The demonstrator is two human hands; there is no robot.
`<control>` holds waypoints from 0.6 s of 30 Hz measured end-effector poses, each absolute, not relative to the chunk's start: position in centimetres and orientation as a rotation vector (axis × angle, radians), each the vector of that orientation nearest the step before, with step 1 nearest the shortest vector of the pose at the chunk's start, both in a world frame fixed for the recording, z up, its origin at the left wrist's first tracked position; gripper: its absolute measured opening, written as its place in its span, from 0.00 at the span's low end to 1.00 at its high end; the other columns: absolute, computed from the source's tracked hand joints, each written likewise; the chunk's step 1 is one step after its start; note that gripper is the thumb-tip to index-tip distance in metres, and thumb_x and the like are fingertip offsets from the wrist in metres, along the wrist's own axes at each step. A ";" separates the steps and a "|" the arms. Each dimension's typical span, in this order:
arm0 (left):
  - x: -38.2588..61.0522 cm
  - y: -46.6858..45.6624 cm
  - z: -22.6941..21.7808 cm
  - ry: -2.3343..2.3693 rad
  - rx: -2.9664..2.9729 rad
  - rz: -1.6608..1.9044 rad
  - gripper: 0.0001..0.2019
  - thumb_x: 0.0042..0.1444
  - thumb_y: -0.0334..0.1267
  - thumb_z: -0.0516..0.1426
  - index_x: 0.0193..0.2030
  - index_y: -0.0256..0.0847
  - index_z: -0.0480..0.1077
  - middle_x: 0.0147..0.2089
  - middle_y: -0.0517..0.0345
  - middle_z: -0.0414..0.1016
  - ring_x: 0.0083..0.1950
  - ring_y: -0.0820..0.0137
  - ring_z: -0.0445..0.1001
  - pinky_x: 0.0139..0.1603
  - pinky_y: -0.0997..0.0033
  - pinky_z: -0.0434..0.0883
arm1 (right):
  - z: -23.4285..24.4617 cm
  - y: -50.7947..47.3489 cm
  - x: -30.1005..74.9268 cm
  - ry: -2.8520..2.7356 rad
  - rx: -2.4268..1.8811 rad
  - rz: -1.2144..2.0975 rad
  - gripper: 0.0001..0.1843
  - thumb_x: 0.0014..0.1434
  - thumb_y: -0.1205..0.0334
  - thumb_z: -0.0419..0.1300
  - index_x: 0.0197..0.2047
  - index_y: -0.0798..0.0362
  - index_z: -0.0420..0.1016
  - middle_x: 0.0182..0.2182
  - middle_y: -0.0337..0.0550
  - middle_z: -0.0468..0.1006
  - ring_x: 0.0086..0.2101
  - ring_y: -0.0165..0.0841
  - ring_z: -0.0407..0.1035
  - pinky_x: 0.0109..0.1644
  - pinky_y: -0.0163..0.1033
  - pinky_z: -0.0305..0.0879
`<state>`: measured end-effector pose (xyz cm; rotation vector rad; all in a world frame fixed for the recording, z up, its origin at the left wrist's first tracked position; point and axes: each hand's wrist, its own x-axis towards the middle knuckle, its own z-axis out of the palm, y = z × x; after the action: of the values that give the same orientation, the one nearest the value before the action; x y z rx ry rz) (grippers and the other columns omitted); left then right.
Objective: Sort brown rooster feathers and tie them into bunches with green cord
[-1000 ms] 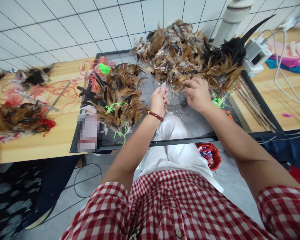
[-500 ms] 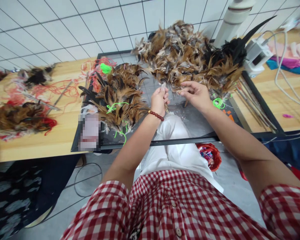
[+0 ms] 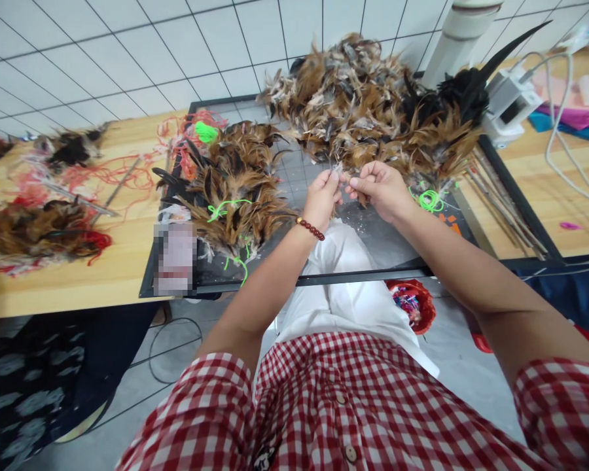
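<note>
Over the dark, framed tray [image 3: 294,281], my left hand [image 3: 322,195], with a beaded bracelet on its wrist, is closed on feathers [image 3: 338,169] whose pale ends poke out above the thumb. My right hand [image 3: 383,191] pinches a small brownish feather [image 3: 347,178] close against the left fingertips. Its exact shape is partly hidden by the fingers. Behind both hands rises a big heap of loose brown and grey feathers [image 3: 343,104]. To the left lie brown feather bundles [image 3: 248,170], some with bright green string [image 3: 228,208] on them.
Thin sticks [image 3: 505,199] and a coil of green string [image 3: 429,201] lie on the right. A white charger [image 3: 510,104] with cables stands beyond. More feathers [image 3: 34,226], red threads and metal rods cover the left table. A red basket [image 3: 415,306] is below the tray.
My right hand has moved left from the edge of the feather heap to meet my left hand, its fingers now pinched. My left hand has shifted slightly right.
</note>
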<state>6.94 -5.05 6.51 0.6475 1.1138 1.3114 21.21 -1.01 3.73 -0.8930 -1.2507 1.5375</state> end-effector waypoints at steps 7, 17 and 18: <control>6.9 -4.9 6.5 1.054 0.649 1.288 0.14 0.68 0.42 0.63 0.32 0.40 0.72 0.24 0.68 0.69 0.23 0.84 0.63 0.30 0.82 0.67 | 4.2 -1.3 20.9 -1.255 -0.875 1.564 0.39 0.30 0.39 0.86 0.32 0.48 0.68 0.25 0.36 0.83 0.25 0.30 0.76 0.25 0.32 0.66; 6.5 -4.6 6.3 1.135 0.663 1.350 0.15 0.68 0.43 0.63 0.30 0.40 0.70 0.23 0.68 0.66 0.22 0.83 0.61 0.29 0.82 0.65 | 4.9 -2.0 21.0 -1.451 -0.955 1.554 0.27 0.39 0.42 0.83 0.27 0.54 0.79 0.20 0.40 0.79 0.21 0.26 0.67 0.24 0.33 0.60; 6.5 -4.6 6.2 1.144 0.661 1.349 0.15 0.68 0.43 0.63 0.30 0.40 0.70 0.23 0.68 0.65 0.22 0.82 0.62 0.29 0.82 0.65 | 4.9 -2.0 21.0 -1.443 -0.960 1.554 0.26 0.40 0.44 0.83 0.27 0.54 0.79 0.20 0.40 0.79 0.21 0.26 0.66 0.24 0.33 0.61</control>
<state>6.52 -4.58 6.24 0.6614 1.1444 1.3490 21.01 -2.04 4.91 -0.9603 -1.4434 1.5537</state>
